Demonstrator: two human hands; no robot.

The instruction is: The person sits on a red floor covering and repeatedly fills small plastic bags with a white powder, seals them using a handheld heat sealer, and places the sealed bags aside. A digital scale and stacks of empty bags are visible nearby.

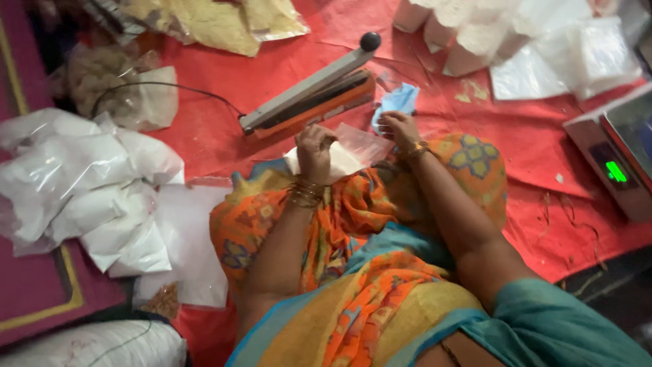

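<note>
Red cloth (224, 129) covers the floor where the person sits, and everything is set around the heat sealer (309, 95), which lies slanted in front of the knees with its arm raised, so its bar is within reach of both hands. Just below the sealer, on the lap, sits a clear plastic pouch (353, 146) holding white powder. The left hand (316, 149) is curled around the near end of the pouch, fingers pressed together on it, seemingly to keep the filling from spilling. The right hand (399, 126) pinches the pouch's open top edge and holds it flat, close to the sealer's jaw. A scrap of blue plastic (397, 100) lies just right of the sealer. Far left of the sealer, filled white bags (81, 197) are heaped together. Well to the right of it a weighing scale (614, 153) stands with its green display lit. Beyond the sealer, more white packets (516, 37) are piled.
</note>
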